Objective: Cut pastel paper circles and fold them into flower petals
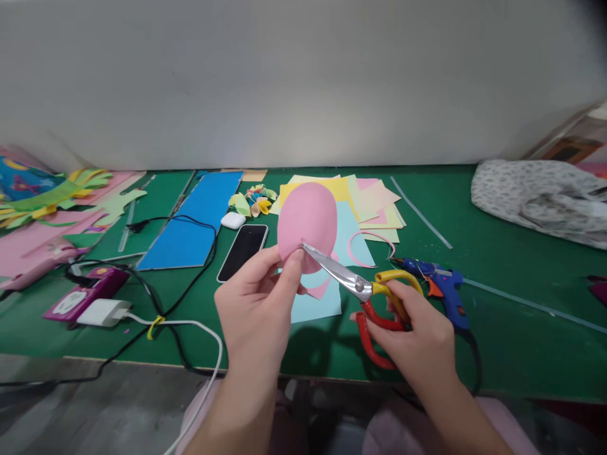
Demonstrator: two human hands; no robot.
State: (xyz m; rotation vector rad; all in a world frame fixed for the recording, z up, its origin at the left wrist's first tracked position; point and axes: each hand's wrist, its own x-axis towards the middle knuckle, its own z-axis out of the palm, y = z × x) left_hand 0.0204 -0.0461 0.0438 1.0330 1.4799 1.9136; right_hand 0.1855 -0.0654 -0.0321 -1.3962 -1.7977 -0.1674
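My left hand (pixel 260 294) pinches the lower edge of a pink paper oval (pixel 308 218), held up above the table. In my right hand (pixel 422 332) is a pair of scissors (pixel 341 272) with a yellow and a red handle. The blades look closed, and their tips touch the oval's lower part close to my left thumb. Behind and below the oval lie light blue paper (pixel 315 309) and a stack of yellow and cream sheets (pixel 379 212). A thin pink paper ring (pixel 353 249) rests to the right of the oval.
On the right lie a blue glue gun (pixel 443 284) and a patterned cloth bag (pixel 535 199). A phone (pixel 243 253), white case (pixel 232 220) and blue board (pixel 190 221) sit left. Further left are cables, a purple power strip (pixel 88 294) and a pink glue gun (pixel 40 265).
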